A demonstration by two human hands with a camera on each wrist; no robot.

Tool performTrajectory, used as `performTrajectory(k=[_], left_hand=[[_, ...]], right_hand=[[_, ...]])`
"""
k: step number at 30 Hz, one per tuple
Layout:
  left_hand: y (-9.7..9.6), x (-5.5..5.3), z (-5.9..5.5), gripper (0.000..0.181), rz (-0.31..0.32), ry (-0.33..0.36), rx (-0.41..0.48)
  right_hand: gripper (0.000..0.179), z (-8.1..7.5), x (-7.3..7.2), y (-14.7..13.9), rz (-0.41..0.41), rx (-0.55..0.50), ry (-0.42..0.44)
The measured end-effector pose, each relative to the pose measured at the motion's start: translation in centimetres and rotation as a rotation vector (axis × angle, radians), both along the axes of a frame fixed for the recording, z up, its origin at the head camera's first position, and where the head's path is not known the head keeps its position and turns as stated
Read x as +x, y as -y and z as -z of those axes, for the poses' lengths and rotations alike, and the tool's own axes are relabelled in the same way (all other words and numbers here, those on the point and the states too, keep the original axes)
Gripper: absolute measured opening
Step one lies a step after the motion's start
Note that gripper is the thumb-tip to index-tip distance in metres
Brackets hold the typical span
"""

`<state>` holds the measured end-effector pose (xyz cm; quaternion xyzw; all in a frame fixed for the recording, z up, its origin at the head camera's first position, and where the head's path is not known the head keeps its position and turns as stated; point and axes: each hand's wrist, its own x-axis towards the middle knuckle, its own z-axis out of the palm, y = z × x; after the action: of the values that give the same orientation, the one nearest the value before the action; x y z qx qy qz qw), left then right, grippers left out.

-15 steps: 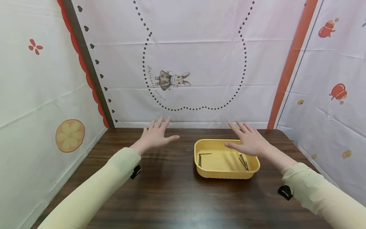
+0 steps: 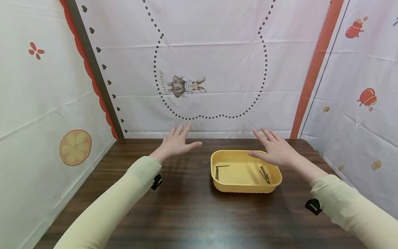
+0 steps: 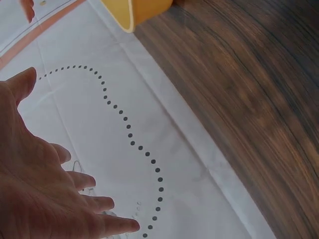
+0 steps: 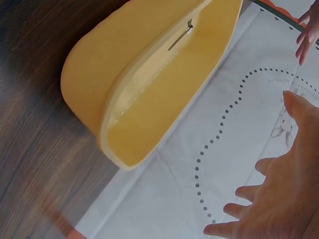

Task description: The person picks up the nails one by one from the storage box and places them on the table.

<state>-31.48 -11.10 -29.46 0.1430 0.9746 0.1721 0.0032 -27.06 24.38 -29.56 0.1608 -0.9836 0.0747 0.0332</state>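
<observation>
A yellow plastic tray (image 2: 245, 188) sits on the dark wooden table, right of the middle. Inside it lie several nails: one group (image 2: 217, 173) by the left wall and another (image 2: 264, 175) toward the right. My left hand (image 2: 174, 144), fingers spread and holding nothing, hovers over the table to the left of the tray. Above the tray's right end is my right hand (image 2: 276, 152), also spread and holding nothing, overlapping the far right rim in the head view. In the right wrist view, the fingers (image 4: 249, 193) are straight and apart from the tray.
Printed white cloth (image 2: 217, 69) hangs behind the table (image 2: 174, 214) and along both sides. Each sleeve end carries a black wrist device (image 2: 157, 181). The tabletop extends in front of the tray toward the near edge.
My left hand has shifted right and slightly up, nearer the tray. My right hand has moved a little to the right. The tray and nails keep their places on the table.
</observation>
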Motion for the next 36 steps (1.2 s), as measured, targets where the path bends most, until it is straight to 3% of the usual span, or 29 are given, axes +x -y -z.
performTrajectory(k=[26,36], left_hand=[[-3.6,-2.0,1.1,0.095,0.073,0.099,0.161],[-5.0,-2.3,1.8,0.097,0.086,0.065,0.235]], right_hand=[[0.094,-0.1,-0.8,-3.4,0.087,-0.067,0.055],[0.094,-0.1,-1.5,-5.0,0.105,-0.137,0.085]])
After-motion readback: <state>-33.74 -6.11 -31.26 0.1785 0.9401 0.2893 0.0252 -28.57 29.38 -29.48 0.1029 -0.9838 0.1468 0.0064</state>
